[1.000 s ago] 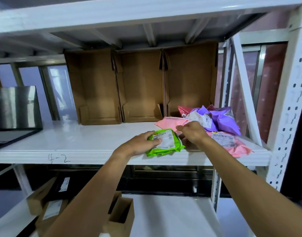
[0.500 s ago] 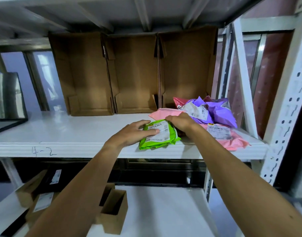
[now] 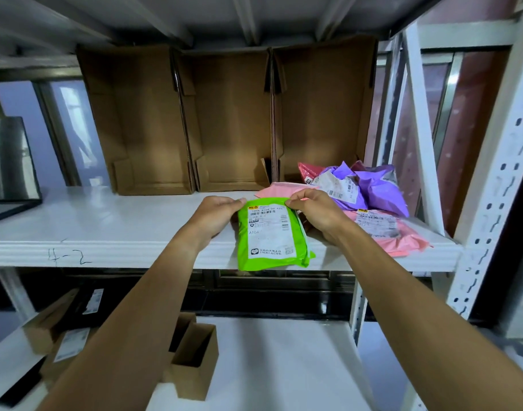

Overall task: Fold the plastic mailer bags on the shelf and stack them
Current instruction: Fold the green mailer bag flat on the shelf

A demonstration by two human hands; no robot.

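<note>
The bright green plastic mailer bag (image 3: 272, 235) was at the front edge of the white metal shelf (image 3: 121, 221), towards its right end. It was held up with its face to the camera, and its lower end hung past the edge. The left hand (image 3: 217, 216) pinched the top left corner between thumb and fingers, and the right hand (image 3: 315, 213) pinched the top right corner the same way.

The bag looked light, thin and soft. Its film would probably be slick, so it would spring open or slide unless a crease was pressed flat against the shelf. Layers showing at its lower right corner suggested it was already doubled over. The corners and side edges looked like the best places to grip, since the middle would only buckle.

A white shipping label (image 3: 267, 229) covered most of the face. It carried barcodes, a QR code and the code "A104"; the smaller print was too fine to read. "4-2" was handwritten on the shelf's front edge, left of the hands.

At the right end of the shelf lay pink plastic mailers (image 3: 402, 237) with a crumpled purple plastic mailer (image 3: 379, 191) on top of them, each labelled illegibly. Three open brown cardboard boxes (image 3: 230, 120) stood along the back edge.
</note>
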